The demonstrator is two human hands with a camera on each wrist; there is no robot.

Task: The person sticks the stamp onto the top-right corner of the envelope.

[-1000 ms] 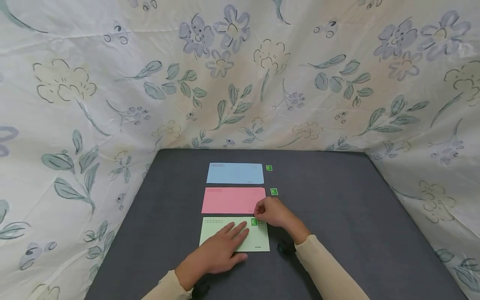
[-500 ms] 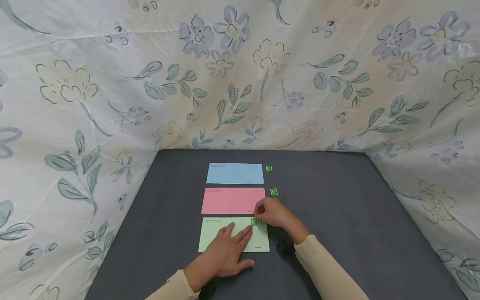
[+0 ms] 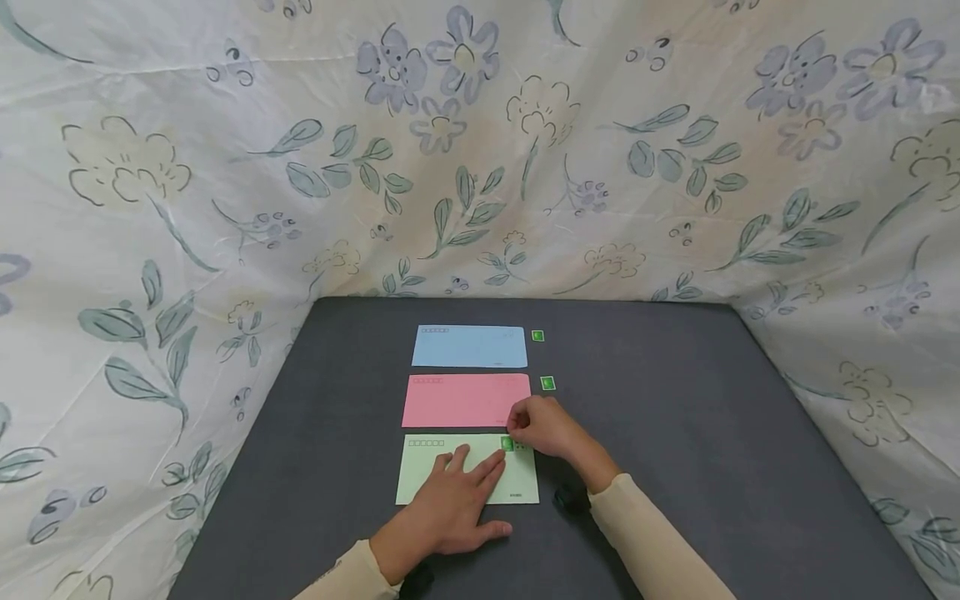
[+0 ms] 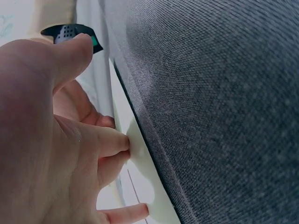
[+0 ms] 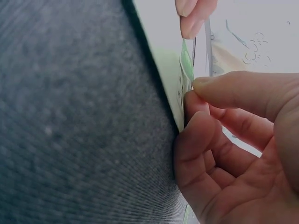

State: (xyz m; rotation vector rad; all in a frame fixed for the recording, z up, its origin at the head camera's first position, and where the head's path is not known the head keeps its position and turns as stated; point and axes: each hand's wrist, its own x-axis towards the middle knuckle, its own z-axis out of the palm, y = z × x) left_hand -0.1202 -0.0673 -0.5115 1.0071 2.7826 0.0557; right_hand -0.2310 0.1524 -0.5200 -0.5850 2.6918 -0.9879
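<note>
Pinching a small green stamp at the far right corner of the pale green envelope, the right hand has thumb and finger pressed together on its edge, the other fingers curled in. From the right wrist, the stamp looks slightly bowed; how much of it lies flat on the paper I cannot tell. Beside it, on the right, are small printed marks.

Spread over the left and near part of the same envelope is the left hand, its fingers resting on the paper and its thumb out to the right, past the near edge. One fingertip reaches the near side of the stamp; whether it touches I cannot tell.

Just beyond the green envelope lies a pink envelope, and farther still a blue envelope, all three in a column on the dark grey surface. Another green stamp sits just right of the pink one, and a third stamp right of the blue. Floral cloth hangs behind.
</note>
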